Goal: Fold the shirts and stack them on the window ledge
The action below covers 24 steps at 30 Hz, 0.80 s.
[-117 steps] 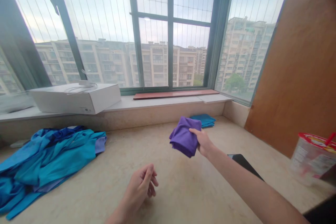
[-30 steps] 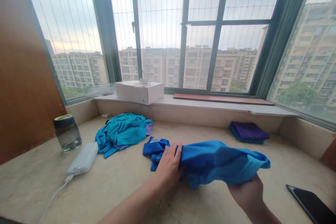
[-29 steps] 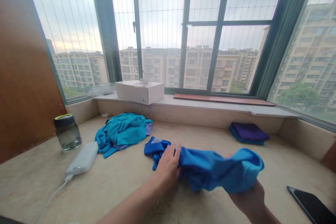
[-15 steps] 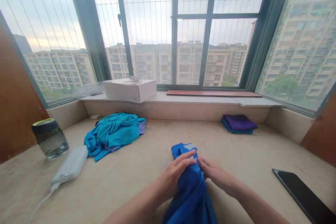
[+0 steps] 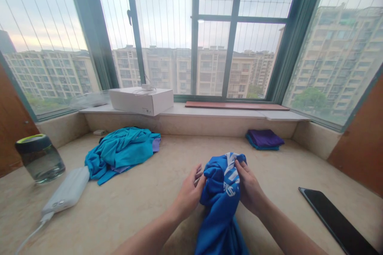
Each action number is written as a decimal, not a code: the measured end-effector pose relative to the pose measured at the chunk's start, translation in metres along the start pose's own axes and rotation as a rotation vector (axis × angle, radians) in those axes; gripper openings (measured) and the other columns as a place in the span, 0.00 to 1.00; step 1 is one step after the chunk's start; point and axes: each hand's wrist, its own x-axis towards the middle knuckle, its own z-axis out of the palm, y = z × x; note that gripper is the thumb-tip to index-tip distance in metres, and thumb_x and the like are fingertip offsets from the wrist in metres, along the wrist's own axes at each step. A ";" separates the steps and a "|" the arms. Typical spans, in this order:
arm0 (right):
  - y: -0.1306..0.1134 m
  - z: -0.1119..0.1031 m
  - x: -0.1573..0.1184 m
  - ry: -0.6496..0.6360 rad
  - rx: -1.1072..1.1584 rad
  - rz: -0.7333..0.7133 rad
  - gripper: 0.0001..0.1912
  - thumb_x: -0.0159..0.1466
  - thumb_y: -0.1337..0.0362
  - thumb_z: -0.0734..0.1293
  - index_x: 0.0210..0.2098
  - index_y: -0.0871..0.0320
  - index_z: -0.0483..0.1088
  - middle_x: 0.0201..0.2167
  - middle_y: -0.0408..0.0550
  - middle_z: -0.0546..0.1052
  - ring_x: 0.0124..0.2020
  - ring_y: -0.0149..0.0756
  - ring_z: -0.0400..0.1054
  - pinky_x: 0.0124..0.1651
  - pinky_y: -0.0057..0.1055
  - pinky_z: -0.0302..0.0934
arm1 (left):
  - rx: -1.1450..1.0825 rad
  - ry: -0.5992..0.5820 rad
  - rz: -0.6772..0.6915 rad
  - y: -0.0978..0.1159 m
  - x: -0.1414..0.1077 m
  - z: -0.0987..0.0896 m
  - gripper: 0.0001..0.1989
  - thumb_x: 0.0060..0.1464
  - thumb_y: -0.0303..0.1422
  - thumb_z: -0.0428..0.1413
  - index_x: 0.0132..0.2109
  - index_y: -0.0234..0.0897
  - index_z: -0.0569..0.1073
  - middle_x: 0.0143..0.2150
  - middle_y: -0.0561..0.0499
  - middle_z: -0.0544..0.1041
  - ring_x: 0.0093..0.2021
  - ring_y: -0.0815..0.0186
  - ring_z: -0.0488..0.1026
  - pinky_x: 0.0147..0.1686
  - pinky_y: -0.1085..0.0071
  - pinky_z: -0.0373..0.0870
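Note:
A blue piece of clothing [image 5: 220,207] with white lettering and a white patch lies bunched in front of me, its lower end running out of the bottom of the view. At its upper left edge, my left hand [image 5: 191,187] pinches the cloth between thumb and fingers. My right hand [image 5: 249,187] grips the upper right edge beside the white print, thumb on top. The far end of the cloth is lifted a little between both hands. Some of the fingers are hidden behind the fabric.
To the left lie a crumpled teal garment [image 5: 125,151], a white power bank [image 5: 66,191] with a cable, and a water bottle [image 5: 40,161]. A folded purple and teal stack [image 5: 265,139] sits back right, a black phone [image 5: 338,219] right. A white box [image 5: 142,101] stands on the sill.
Both hands have moved apart, spreading and lifting the far end of the blue garment, so more white lettering shows. The view has shifted slightly to the right.

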 end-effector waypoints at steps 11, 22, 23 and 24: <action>0.000 0.012 -0.025 -0.363 -0.165 0.138 0.28 0.57 0.55 0.77 0.54 0.49 0.68 0.38 0.44 0.80 0.32 0.35 0.76 0.37 0.30 0.69 | -0.513 -0.290 -0.278 0.017 -0.010 0.009 0.22 0.51 0.47 0.66 0.48 0.38 0.78 0.39 0.48 0.82 0.40 0.60 0.79 0.42 0.67 0.74; -0.013 -0.004 -0.005 -0.215 -0.348 0.108 0.20 0.56 0.52 0.77 0.42 0.59 0.78 0.32 0.48 0.82 0.29 0.35 0.75 0.35 0.29 0.67 | -0.529 0.091 0.103 0.006 0.012 -0.007 0.22 0.53 0.43 0.67 0.52 0.41 0.75 0.51 0.47 0.80 0.48 0.59 0.77 0.47 0.66 0.74; -0.014 -0.005 -0.001 -0.144 -0.380 0.061 0.22 0.56 0.51 0.76 0.42 0.59 0.78 0.32 0.48 0.81 0.30 0.36 0.74 0.35 0.31 0.67 | -0.525 0.126 0.133 0.005 0.014 -0.009 0.23 0.53 0.43 0.66 0.54 0.42 0.73 0.53 0.47 0.79 0.49 0.59 0.77 0.47 0.66 0.74; -0.014 -0.007 0.002 -0.055 -0.436 -0.003 0.23 0.56 0.49 0.76 0.43 0.59 0.77 0.30 0.48 0.81 0.29 0.37 0.74 0.35 0.32 0.67 | -0.513 0.156 0.160 0.003 0.016 -0.011 0.24 0.54 0.41 0.65 0.56 0.43 0.72 0.54 0.47 0.78 0.50 0.59 0.76 0.49 0.65 0.74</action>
